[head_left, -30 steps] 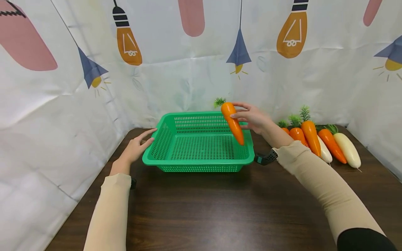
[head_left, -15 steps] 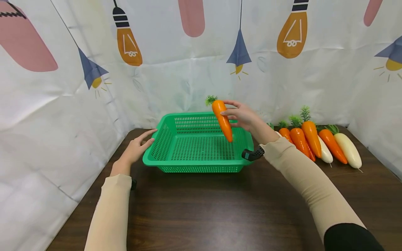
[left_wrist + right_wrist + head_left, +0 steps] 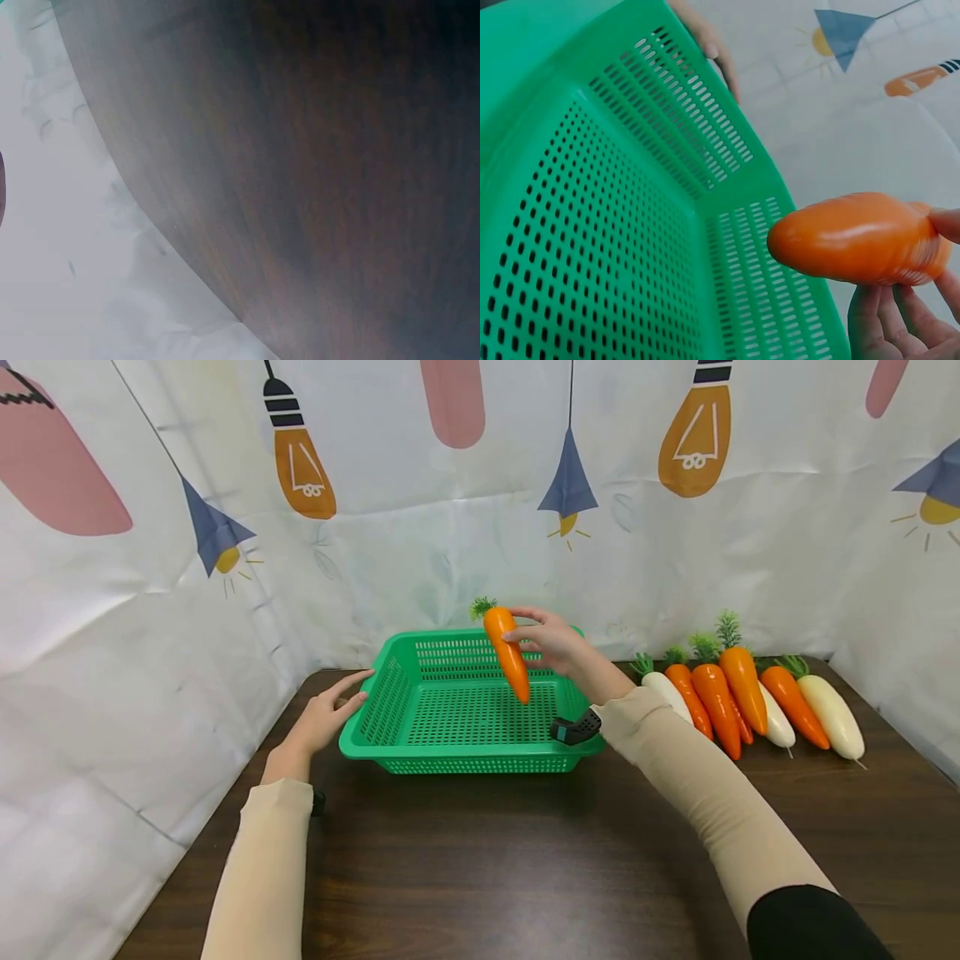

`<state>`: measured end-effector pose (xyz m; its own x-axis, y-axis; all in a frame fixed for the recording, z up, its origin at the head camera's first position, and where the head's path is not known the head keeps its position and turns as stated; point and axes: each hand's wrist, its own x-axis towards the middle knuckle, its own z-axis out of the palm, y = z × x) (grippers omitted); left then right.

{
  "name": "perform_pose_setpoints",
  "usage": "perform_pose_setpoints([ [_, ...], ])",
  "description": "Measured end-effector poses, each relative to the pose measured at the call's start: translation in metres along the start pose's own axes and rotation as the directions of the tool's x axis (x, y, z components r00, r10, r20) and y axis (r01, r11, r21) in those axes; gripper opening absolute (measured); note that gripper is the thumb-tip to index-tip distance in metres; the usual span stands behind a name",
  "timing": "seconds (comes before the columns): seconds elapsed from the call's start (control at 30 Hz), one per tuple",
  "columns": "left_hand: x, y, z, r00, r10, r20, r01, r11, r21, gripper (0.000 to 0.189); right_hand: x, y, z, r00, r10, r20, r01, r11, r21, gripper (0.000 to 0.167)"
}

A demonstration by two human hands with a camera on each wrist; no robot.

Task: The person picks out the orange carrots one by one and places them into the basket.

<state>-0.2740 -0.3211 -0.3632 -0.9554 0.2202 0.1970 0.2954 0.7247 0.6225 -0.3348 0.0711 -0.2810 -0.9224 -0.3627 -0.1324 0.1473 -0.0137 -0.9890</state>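
My right hand (image 3: 553, 643) pinches an orange carrot (image 3: 507, 652) between thumb and fingers, over the back part of a green plastic basket (image 3: 480, 749). The carrot hangs with its leafy green top up and its tip pointing down toward the basket floor. In the right wrist view the carrot (image 3: 855, 238) comes tip first toward the camera, with the fingers beneath it. My left hand (image 3: 318, 718) rests its fingertips at the basket's left rim, fingers stretched out. The left wrist view shows only the dark table (image 3: 300, 180) and white cloth.
To the right on the brown table (image 3: 480, 860) lies a row of several carrots (image 3: 716, 706) and white radishes (image 3: 831, 717), leafy tops toward the back. A white patterned cloth (image 3: 450, 568) hangs right behind the basket and along the left side.
My right hand has carried the carrot leftward over the basket, from its right side toward the middle. The left hand has stayed at the rim.
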Motion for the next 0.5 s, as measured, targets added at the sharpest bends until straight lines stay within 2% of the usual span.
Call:
perform_pose_setpoints([
  [0.5,0.001,-0.002,0.0,1.0,0.002,0.003,-0.002,1.0,-0.01,0.056,0.016,0.006,0.013,1.0,0.005,-0.023,-0.004,0.999,0.043,0.062],
])
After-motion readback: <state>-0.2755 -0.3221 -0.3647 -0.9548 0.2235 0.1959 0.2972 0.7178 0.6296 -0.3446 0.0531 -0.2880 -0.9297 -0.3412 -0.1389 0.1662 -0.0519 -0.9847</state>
